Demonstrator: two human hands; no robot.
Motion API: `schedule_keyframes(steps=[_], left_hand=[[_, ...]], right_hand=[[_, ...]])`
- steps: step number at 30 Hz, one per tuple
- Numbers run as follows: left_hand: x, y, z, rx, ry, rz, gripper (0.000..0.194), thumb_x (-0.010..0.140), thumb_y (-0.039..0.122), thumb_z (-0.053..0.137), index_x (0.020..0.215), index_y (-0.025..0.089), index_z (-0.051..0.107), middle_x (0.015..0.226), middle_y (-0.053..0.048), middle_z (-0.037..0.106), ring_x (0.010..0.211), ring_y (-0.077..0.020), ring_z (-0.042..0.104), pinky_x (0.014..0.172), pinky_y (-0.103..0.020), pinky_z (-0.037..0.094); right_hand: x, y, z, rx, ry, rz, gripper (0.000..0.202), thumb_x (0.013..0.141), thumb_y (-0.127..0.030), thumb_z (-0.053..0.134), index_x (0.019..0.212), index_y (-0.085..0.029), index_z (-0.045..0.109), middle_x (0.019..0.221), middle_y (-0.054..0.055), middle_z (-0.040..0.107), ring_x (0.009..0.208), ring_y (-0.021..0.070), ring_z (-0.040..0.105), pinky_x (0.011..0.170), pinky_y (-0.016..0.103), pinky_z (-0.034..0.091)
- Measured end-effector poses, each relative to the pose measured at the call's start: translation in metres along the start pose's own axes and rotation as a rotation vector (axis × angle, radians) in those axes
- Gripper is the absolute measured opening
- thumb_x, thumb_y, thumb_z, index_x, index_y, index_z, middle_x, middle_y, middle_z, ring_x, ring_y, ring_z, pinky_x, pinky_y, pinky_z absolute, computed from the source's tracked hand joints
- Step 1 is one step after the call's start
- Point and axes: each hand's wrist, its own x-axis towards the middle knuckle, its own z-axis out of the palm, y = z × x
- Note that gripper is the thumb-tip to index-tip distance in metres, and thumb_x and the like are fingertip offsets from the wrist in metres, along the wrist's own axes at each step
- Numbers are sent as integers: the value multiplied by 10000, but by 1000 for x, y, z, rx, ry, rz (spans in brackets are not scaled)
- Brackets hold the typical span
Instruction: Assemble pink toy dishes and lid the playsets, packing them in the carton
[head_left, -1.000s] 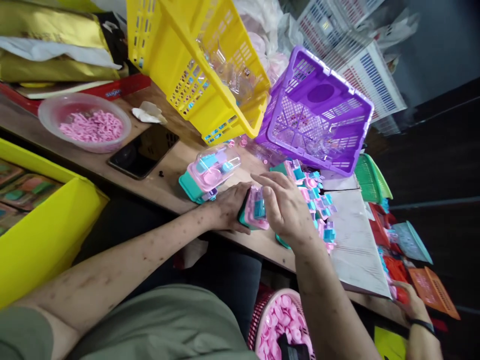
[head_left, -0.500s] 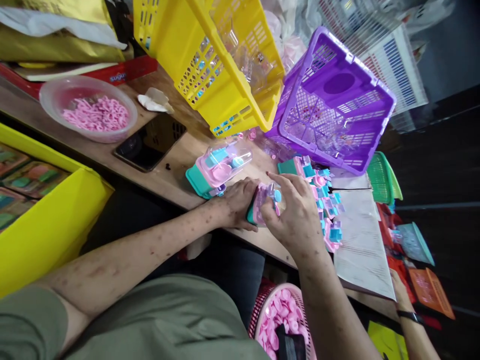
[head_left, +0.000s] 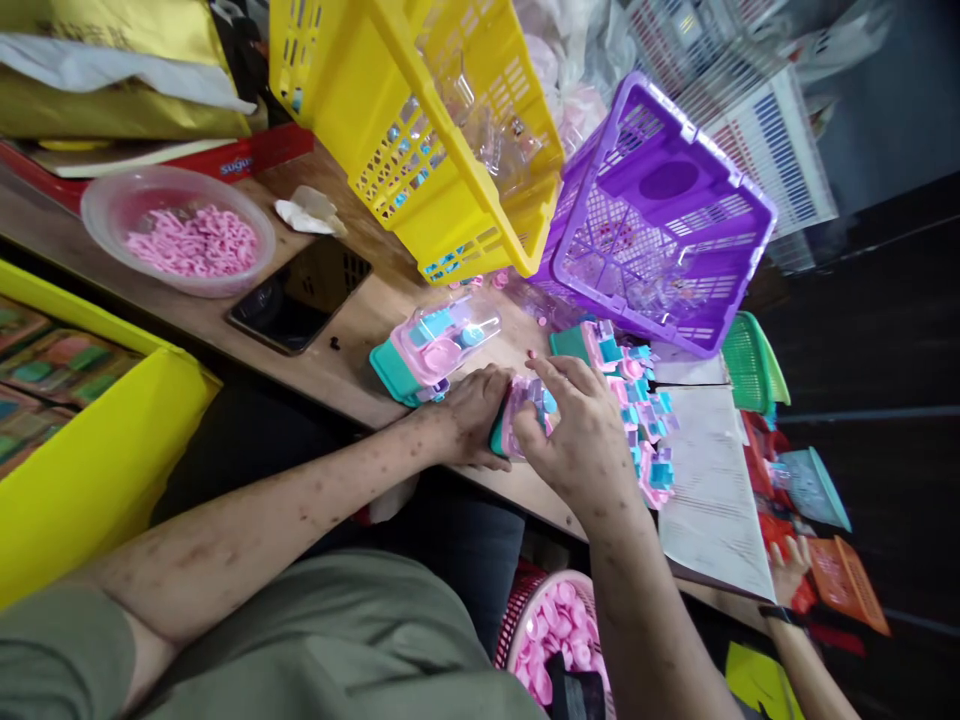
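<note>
My left hand [head_left: 474, 418] is closed around the base of a small pink and teal plastic toy case [head_left: 516, 418] at the table's front edge. My right hand [head_left: 577, 425] lies over the other side of that case, thumb bent onto its clear and blue parts and index finger stretched past it. The right fingers hide much of the case. Just left of my hands lies a similar pink and teal toy case [head_left: 431, 350] under a clear cover. To the right of my right hand sits a cluster of pink, teal and purple toy cases [head_left: 651, 420].
A yellow basket [head_left: 450, 215] and a purple basket [head_left: 671, 180] hold clear plastic parts. At left are a bowl [head_left: 97, 215] of pink pieces, a phone [head_left: 300, 295] and a yellow box [head_left: 112, 450]. A pink basket [head_left: 517, 610] stands below. Another person's hand [head_left: 787, 570] shows at right.
The right thumb and fingers have shifted slightly over the case, covering more of its clear and blue parts. The other person's hand has lifted, with fingers now showing. The view has tilted slightly.
</note>
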Motion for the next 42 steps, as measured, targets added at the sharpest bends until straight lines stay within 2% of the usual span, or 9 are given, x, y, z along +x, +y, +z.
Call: schedule_keyframes(steps=[7,15,19,22,26,29,32,36,42], left_hand=[[0,-1,-1,-15,19,30,1284,568,360,1120,1580,145,361,1577,-303,551,1529,-523,575,1264,-696,514],[-21,24,-2,74,87,-43,1469,659,348,1097,1738,157,119,1785,-368,338,1697,-538,374,1337,-717,431],[-69,87,-27,250,222,-75,797,983,361,824,1626,172,394,1509,-225,681,1400,-399,712,1112,-539,626],[-89,111,-54,272,32,-57,112,1098,333,611,1052,243,660,812,10,706,726,-211,739,687,-345,577],[-84,97,-75,300,-234,-83,143,1063,328,652,967,238,708,945,-29,785,877,-253,788,790,-373,619],[-77,79,-78,287,-176,-83,124,1062,298,638,1111,238,735,1170,-77,806,1099,-293,802,963,-433,657],[-69,74,-66,214,-185,-112,128,1074,286,617,1137,244,721,1181,-79,795,1073,-276,811,949,-426,679],[-42,72,-15,107,-218,-66,540,996,300,778,1500,257,588,1508,-152,700,1417,-362,713,1211,-577,612],[-1,38,57,60,-169,3,1667,609,494,1137,1796,259,-10,1831,-337,285,1724,-579,280,1362,-835,343]], right_hand=[[-13,12,3,119,-38,111,465,1069,-388,584,1509,-287,696,1532,145,680,1436,389,635,1270,672,479],[-41,41,35,1067,-52,597,735,1098,-729,506,1724,-351,441,1731,82,573,1598,318,563,1288,614,527],[-27,31,58,1231,20,633,760,994,-741,663,1610,-308,566,1594,78,702,1489,340,661,1274,589,546],[4,6,70,1201,57,627,706,1020,-761,593,1558,-305,597,1548,69,720,1476,322,668,1277,565,551],[23,-7,46,994,199,439,685,1102,-720,512,1619,-275,563,1715,102,575,1613,285,533,1368,541,450],[-16,36,17,495,437,293,573,1091,-632,625,1539,-277,663,1624,136,627,1581,327,535,1391,588,385],[-76,102,12,154,571,506,586,1028,-696,669,1352,-218,768,1486,232,643,1482,470,572,1291,805,394],[-128,133,27,209,407,476,558,1091,-627,629,1521,-274,675,1429,190,680,1405,421,656,1230,748,523],[-114,80,-3,419,126,358,640,1095,-578,701,1678,-361,554,1650,155,595,1494,378,647,1246,645,571]])
